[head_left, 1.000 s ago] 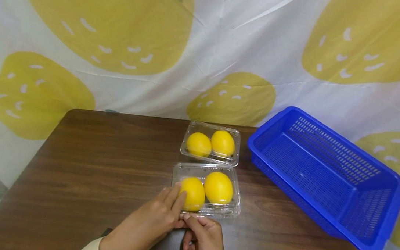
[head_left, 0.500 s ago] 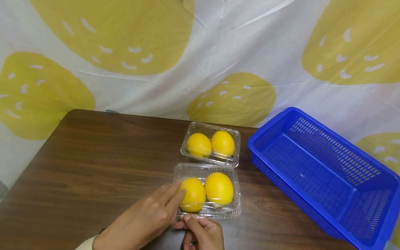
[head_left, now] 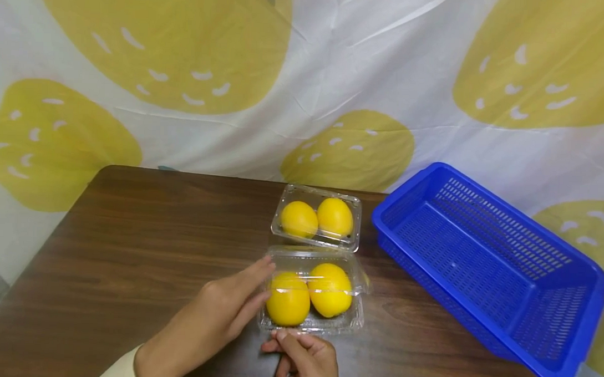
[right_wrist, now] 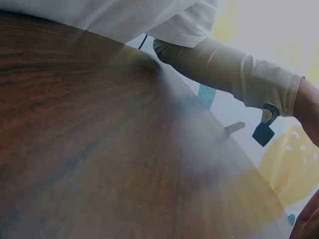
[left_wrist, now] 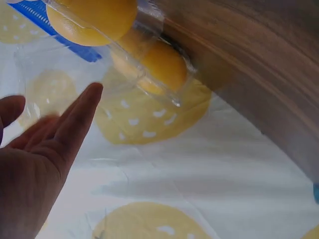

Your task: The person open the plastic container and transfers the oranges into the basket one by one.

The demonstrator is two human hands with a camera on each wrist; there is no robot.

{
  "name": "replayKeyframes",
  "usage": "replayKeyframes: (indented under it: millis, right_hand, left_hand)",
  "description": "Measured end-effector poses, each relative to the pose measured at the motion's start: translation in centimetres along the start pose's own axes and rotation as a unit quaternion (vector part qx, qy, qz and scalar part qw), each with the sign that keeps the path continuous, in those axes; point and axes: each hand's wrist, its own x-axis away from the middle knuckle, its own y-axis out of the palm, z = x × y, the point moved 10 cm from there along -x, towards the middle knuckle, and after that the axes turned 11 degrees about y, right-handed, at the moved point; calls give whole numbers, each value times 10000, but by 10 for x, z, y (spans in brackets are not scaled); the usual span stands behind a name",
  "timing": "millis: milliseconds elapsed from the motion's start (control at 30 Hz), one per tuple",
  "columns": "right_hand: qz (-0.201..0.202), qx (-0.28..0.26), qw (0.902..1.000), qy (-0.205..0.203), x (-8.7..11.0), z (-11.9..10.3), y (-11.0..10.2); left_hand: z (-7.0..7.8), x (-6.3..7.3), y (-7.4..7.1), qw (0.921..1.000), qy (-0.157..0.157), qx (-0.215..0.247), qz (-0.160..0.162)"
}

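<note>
**One lid half raised, four fruits in their boxes**

In the lower middle of the head view, the near box sits on the desk, its clear lid tilted up at the front, neither pressed down nor laid right back. Work on that lid looks about halfway; bringing it to rest seems to be what is left. Both near fruits lie inside. The left hand, left of the box, has its fingers nearly straight and grips nothing (whether they touch the plastic, I cannot tell). The right hand, at the bottom of the frame, is curled, thumb and finger apparently pinching the front lip. Just above, the far box looks closed over the far fruits. The blue basket stands at right.
</note>
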Motion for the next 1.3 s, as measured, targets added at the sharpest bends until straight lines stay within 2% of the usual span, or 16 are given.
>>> replayKeyframes:
  millis: [67,167,333,467,633,933,1167,1300]
  right_hand:
    - [10,28,10000,-14,1,2,0]
    - [7,41,10000,-34,1,3,0]
    - [6,56,10000,-30,3,4,0]
    - [65,116,9999,-60,4,4,0]
    - [112,171,9997,-126,7,4,1]
    - [30,256,9996,-154,9,7,3]
    - [-150,251,9993,-249,9,6,6]
    - [-178,282,9990,-288,8,6,5]
  left_hand:
    - [-2,-1,-3,9997,-63,41,225]
    - [-6,-2,-6,9991,-168,66,396]
    - [-12,-3,-5,9979,-402,225,463]
    - [-16,-2,-4,9971,-482,241,541]
    - [-21,0,0,9949,-570,509,653]
    - [-29,-4,7,9918,-562,878,733]
    - [-37,-7,13,9903,-883,884,604]
    - [-43,-7,19,9875,-1245,884,402]
